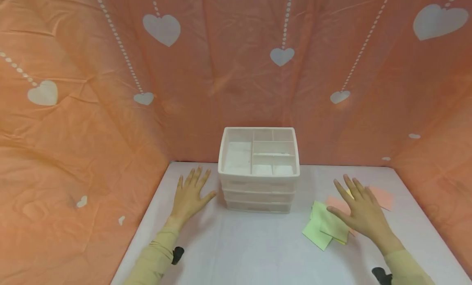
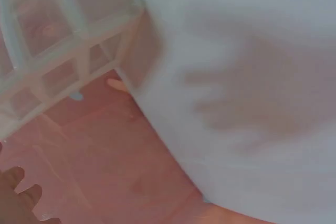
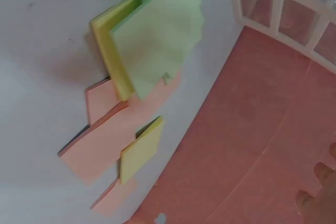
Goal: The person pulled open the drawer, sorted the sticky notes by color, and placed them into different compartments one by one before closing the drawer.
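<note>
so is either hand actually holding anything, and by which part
Nothing is held. The left hand lies flat on the white table; the right hand spreads open over the green sticky notes.

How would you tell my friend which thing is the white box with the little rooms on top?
Start at the white table in front of the pink heart curtain. At the middle of its back edge stands the white plastic box, between the left hand and the right hand. It is the only tall thing there, with stacked drawers and an open top split into compartments; the green papers beside it lie flat.
</note>
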{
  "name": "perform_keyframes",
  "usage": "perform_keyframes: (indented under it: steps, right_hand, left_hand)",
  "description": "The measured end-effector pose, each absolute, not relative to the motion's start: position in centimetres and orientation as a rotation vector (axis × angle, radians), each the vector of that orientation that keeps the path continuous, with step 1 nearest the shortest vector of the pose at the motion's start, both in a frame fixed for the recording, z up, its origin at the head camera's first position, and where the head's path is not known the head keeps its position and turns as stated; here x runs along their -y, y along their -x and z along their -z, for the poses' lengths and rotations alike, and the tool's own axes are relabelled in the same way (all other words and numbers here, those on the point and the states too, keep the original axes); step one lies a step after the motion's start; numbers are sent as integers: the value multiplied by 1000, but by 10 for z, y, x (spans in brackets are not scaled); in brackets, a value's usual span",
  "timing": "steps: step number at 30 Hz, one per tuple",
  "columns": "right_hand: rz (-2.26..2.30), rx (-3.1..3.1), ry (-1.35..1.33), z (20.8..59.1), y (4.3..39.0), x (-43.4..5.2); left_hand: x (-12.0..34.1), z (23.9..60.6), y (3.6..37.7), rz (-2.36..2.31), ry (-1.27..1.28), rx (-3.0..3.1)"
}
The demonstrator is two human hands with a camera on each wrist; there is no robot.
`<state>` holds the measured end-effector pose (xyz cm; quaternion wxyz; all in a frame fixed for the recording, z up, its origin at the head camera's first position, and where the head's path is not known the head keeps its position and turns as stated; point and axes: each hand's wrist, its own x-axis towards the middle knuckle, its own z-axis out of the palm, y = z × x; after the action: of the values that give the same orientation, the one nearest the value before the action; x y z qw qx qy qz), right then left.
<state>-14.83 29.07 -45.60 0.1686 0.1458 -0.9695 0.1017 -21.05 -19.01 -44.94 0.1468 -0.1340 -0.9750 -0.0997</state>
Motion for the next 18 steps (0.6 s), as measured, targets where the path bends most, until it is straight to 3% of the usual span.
perform_keyframes:
  steps: [18]
  right_hand:
    - [-880, 2215, -457, 432, 153, -202]
  left_hand:
    - [162, 398, 216, 696, 385, 2616]
